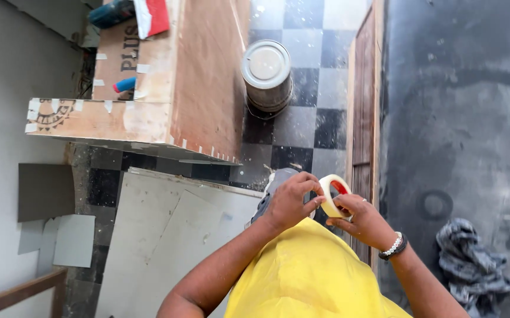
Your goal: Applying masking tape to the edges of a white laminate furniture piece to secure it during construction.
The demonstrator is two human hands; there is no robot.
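1. Fingers of the right hand pinch the tape roll from below; left hand fingertips curl over its near rim.
2. Roll stands on edge (hole facing sideways), just beside the wooden frame.
3. Metal tin sits well apart from the roll, open floor between.

Both hands meet in front of a yellow shirt. The left hand and the right hand hold together a roll of tape, pale with a red core, and the fingers of both touch its rim. The right wrist wears a white bead bracelet. Above the hands, a metal tin stands on the checkered floor, just beside a wooden box. A grey board lies at the left, and a crumpled grey cloth at the right.
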